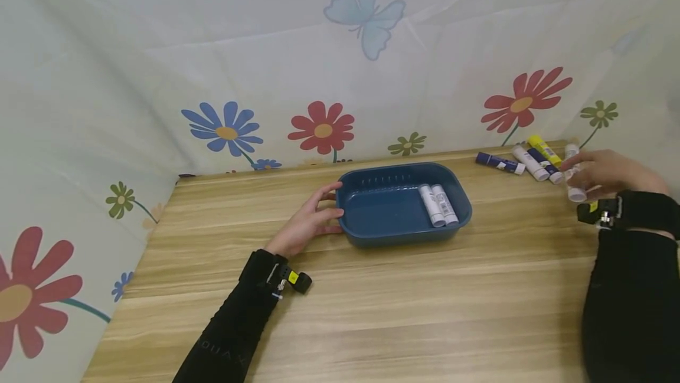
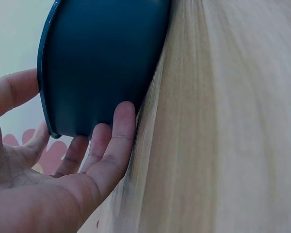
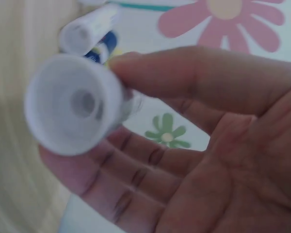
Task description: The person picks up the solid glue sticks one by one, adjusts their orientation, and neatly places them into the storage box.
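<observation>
A dark blue plastic basket (image 1: 385,209) stands on the wooden table with two white glue sticks (image 1: 438,206) lying side by side at its right end. My left hand (image 1: 308,223) holds the basket's left end, the thumb at the rim and the fingers against the outer wall (image 2: 87,73). At the far right, my right hand (image 1: 611,170) grips another white glue stick (image 3: 41,109) between thumb and fingers. Its hollow end with the small inner knob faces the right wrist camera. The fingers hide part of this stick's side.
Left of my right hand lie a blue glue stick (image 1: 499,163), a white one (image 1: 530,163), another blue one (image 1: 546,166) and a yellow one (image 1: 543,149). A flower-printed curtain (image 1: 265,64) hangs along the table's back edge.
</observation>
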`<state>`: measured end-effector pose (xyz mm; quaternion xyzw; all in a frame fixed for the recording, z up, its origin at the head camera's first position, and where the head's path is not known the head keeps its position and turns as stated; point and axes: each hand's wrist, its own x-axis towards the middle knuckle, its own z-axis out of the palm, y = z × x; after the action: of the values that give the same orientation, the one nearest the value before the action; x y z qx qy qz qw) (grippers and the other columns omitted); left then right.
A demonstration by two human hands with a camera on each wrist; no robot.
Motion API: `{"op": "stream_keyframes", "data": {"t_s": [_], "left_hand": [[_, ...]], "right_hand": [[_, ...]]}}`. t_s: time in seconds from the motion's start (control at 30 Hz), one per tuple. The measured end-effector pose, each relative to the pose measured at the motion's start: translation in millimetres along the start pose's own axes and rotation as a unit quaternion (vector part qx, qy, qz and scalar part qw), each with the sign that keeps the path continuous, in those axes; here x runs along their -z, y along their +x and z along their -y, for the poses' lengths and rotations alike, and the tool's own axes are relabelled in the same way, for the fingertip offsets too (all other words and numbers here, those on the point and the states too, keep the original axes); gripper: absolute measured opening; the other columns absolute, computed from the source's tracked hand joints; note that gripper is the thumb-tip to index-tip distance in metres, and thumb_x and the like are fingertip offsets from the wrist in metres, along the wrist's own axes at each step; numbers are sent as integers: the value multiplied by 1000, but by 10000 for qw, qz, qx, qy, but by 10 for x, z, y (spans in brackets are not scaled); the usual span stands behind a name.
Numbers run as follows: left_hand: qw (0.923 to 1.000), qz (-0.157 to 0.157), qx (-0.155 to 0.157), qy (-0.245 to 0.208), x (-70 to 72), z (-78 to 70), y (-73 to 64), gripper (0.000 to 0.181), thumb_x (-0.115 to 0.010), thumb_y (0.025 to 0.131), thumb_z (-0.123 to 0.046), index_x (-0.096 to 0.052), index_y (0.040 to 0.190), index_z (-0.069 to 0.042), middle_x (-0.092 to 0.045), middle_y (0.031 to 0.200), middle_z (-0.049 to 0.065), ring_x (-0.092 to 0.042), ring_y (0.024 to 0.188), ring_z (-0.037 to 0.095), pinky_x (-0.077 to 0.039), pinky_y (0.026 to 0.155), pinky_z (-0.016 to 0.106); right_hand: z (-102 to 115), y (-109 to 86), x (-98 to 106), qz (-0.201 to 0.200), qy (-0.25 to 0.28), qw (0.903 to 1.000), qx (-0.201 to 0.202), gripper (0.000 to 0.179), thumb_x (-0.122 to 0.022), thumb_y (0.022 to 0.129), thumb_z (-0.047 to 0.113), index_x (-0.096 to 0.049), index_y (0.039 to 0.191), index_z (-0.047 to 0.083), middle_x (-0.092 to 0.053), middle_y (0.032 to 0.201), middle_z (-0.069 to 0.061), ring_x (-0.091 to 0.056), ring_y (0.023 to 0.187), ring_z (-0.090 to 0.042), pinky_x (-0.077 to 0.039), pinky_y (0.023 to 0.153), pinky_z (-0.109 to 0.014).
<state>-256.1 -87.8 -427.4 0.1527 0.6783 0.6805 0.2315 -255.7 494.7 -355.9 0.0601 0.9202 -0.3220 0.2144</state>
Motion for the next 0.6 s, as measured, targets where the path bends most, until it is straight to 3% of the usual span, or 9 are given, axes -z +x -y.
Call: {"op": "stream_keyframes", "data": {"t_s": [0.33, 0.6], "left_hand": [[10000, -34, -4, 70, -3, -5, 0, 57, -58, 99, -16, -35, 148, -32, -29, 146, 7, -54, 122, 32, -52, 100, 50], [9999, -30, -3, 101, -5, 0, -2, 56, -58, 99, -17, -36, 148, -33, -30, 146, 7, -54, 122, 32, -52, 100, 50]], "right_hand": [[343, -10, -119, -480, -51, 9960, 749, 56, -54, 99, 15, -30, 144, -7, -34, 136, -37, -55, 103, -36, -58, 84, -48], [847, -104, -261, -546, -93, 9874, 1485, 53, -62, 97, 25, -41, 143, 9, -46, 138, -23, -57, 101, -27, -57, 75, -29]]}}
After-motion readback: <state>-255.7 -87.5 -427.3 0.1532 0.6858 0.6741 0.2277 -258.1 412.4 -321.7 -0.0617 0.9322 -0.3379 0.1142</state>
